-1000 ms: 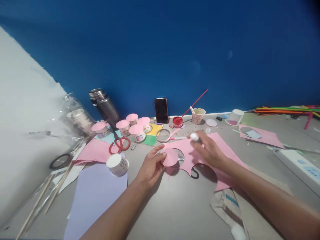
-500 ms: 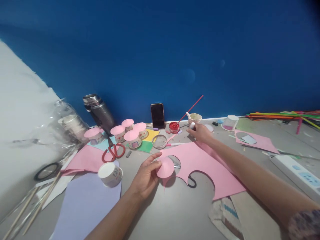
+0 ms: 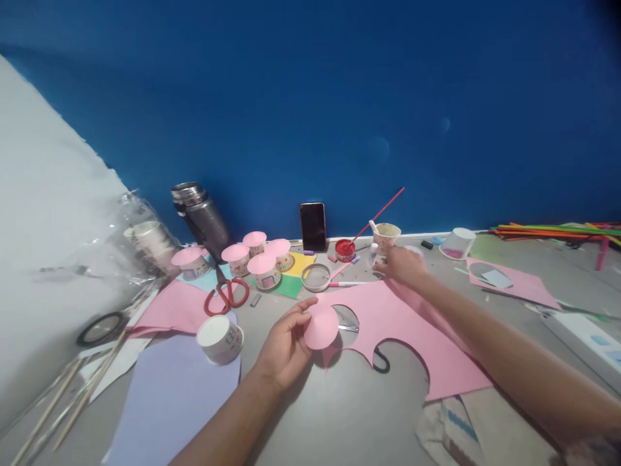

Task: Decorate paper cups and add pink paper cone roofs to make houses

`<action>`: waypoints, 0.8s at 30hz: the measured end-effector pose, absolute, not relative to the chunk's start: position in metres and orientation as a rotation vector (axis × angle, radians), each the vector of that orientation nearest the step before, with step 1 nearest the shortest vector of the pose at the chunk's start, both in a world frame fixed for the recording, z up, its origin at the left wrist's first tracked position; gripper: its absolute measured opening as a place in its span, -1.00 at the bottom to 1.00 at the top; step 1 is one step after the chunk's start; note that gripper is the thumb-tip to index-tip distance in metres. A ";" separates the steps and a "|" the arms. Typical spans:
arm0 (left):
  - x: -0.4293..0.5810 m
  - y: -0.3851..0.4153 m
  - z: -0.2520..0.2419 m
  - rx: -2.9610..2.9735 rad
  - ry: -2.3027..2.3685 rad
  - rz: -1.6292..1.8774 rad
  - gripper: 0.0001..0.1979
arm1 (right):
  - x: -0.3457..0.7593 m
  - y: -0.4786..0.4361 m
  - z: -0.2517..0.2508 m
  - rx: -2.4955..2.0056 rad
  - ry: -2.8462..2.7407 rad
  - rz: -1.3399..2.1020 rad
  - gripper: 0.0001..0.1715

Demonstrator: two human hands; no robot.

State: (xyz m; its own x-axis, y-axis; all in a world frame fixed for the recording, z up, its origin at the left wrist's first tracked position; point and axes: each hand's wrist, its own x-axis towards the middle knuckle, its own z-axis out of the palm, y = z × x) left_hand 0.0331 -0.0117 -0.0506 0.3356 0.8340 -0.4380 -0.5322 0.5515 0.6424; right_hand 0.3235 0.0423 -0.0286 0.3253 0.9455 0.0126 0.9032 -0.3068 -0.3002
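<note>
At the back of the desk [image 3: 339,421], a smartphone [image 3: 313,226] stands upright by the blue wall [image 3: 310,103], its screen dark. Left of it is a dark gray steel flask [image 3: 202,220]; farther left, a clear plastic bag [image 3: 137,206] sits near 2 wooden sticks [image 3: 87,402]. Just right of the phone, a thin red stick [image 3: 383,211] slants up from a red paint pot [image 3: 345,253]. Colored pipe cleaners [image 3: 543,231] lie at far right, beyond a white power strip [image 3: 579,340].

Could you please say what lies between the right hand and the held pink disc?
The head view shows the cut pink sheet, scissors partly beneath it.
</note>
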 end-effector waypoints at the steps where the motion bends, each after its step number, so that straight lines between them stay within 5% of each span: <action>1: 0.033 -0.012 -0.050 0.414 0.815 0.927 -0.64 | 0.324 0.032 -0.021 -2.315 -1.678 0.194 -0.67; 5: 0.033 -0.014 -0.048 0.434 0.752 0.925 -0.60 | 0.304 -0.013 -0.002 -2.080 -1.726 0.266 -0.70; 7: 0.034 -0.016 -0.049 0.463 0.744 0.914 -0.56 | 0.281 -0.033 -0.005 -1.695 -1.566 0.903 -0.69; 13: 0.037 -0.024 -0.048 0.664 0.705 0.905 -0.49 | 0.226 -0.064 -0.040 -1.308 -1.141 1.697 -0.42; 19: 0.041 -0.030 -0.047 0.747 0.673 0.861 -0.30 | 0.230 -0.067 -0.051 -1.254 -1.064 1.676 -0.37; 22: 0.039 -0.028 -0.043 0.779 0.721 0.871 -0.24 | 0.239 -0.068 -0.050 -1.320 -1.197 1.541 -0.54; 24: 0.035 -0.024 -0.039 0.762 0.728 0.920 -0.27 | 0.252 -0.066 -0.048 -1.507 -1.474 1.125 -0.72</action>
